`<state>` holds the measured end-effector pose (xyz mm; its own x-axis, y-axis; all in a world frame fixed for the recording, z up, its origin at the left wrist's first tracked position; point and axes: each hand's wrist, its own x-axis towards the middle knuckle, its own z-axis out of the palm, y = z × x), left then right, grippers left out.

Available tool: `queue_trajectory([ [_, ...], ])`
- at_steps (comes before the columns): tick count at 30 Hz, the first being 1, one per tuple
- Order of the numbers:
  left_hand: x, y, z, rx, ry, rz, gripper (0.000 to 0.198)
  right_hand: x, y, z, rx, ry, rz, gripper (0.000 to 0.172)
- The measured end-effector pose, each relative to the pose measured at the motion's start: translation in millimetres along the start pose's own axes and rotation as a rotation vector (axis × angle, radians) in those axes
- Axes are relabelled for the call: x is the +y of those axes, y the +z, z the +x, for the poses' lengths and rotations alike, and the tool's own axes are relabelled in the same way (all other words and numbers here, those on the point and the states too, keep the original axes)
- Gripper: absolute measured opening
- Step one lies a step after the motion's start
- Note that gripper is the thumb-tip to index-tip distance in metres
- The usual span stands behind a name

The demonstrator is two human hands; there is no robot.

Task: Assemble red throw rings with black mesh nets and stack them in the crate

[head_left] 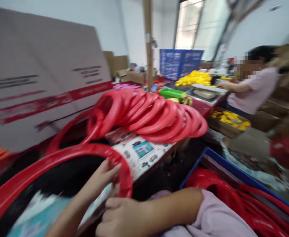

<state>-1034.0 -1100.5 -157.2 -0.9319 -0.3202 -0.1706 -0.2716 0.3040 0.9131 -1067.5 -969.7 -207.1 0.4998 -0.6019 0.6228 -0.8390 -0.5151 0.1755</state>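
Observation:
A large red plastic ring [67,154] lies in front of me, its near part running out of view at the lower left. My left hand [109,171] grips its right side, with the thumb and fingers at the inner edge. Just below, my right hand [123,214] is closed around the same ring where it curves toward me; its fingertips are partly hidden. Right beyond it, a long row of red rings [149,115] leans over on the table. Several smaller and larger red rings stand at the row's left end.
A printed white sheet [144,151] covers the table edge. A big white carton [35,65] stands left. At lower right, a blue-edged box [208,156] holds red rings. Yellow parts [193,79] and a green tray [172,93] lie farther back. A co-worker [258,82] works at right.

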Motion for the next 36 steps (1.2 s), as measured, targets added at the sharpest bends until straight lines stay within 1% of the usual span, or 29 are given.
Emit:
queue_trajectory([
  [1,4,4.8,-2,-0.013,0.0,0.022,0.044,-7,-4,-1,0.127,-0.008,0.046,0.032],
  [2,6,7.8,-4,0.011,-0.015,0.019,0.045,-13,-10,-3,0.222,-0.002,0.085,0.039],
  [3,5,8.4,-4,0.029,-0.032,0.02,0.043,-18,-18,-6,0.255,0.022,0.11,0.043],
  [5,-5,1.8,-7,0.099,-0.067,0.029,0.037,-20,-35,-16,0.157,0.024,0.22,0.042],
  [7,-22,-11.6,-17,0.234,-0.125,0.072,0.028,-14,-50,-27,0.08,0.041,0.28,0.041],
  [9,-41,-27.2,-35,0.416,-0.204,0.153,0.024,-5,-59,-39,0.064,0.021,0.233,0.041],
  [11,-57,-44.5,-60,0.575,-0.298,0.25,0.024,6,-61,-51,0.041,0.001,0.165,0.037],
  [14,-73,-78.2,-94,0.781,-0.455,0.4,0.027,21,-55,-66,0.003,-0.012,0.087,0.034],
  [16,-80,-104.7,-110,0.916,-0.558,0.478,0.03,31,-47,-71,-0.023,-0.027,0.05,0.034],
  [18,-87,-128.9,-119,1.007,-0.64,0.512,0.033,38,-40,-71,-0.044,-0.039,0.021,0.031],
  [20,-97,-145.9,-122,1.034,-0.671,0.496,0.031,42,-31,-69,-0.046,-0.027,-0.005,0.027],
  [21,-102,-151.3,-123,1.034,-0.659,0.475,0.028,43,-27,-68,-0.044,-0.012,-0.013,0.026],
  [23,-110,-157.8,-125,1.044,-0.585,0.416,0.023,42,-19,-64,-0.043,0.026,-0.002,0.026],
  [26,-111,-165.2,-131,1.123,-0.388,0.287,0.019,41,-8,-61,-0.093,0.091,0.071,0.037],
  [29,-96,-175.2,-141,1.199,-0.161,0.068,0.023,42,-3,-59,-0.199,0.168,0.117,0.058],
  [31,-80,-178.5,-149,1.198,-0.017,-0.111,0.027,43,-4,-58,-0.217,0.216,0.143,0.067],
  [32,-72,-177.4,-154,1.188,0.052,-0.195,0.026,43,-6,-56,-0.191,0.242,0.168,0.068],
  [33,-63,-173.8,-159,1.172,0.116,-0.271,0.023,41,-8,-54,-0.139,0.275,0.203,0.064],
  [34,-54,-167.4,-163,1.153,0.175,-0.336,0.02,38,-11,-51,-0.073,0.325,0.248,0.056],
  [36,-37,-146.0,-171,1.102,0.263,-0.441,0.018,30,-16,-42,0.062,0.463,0.367,0.039],
])
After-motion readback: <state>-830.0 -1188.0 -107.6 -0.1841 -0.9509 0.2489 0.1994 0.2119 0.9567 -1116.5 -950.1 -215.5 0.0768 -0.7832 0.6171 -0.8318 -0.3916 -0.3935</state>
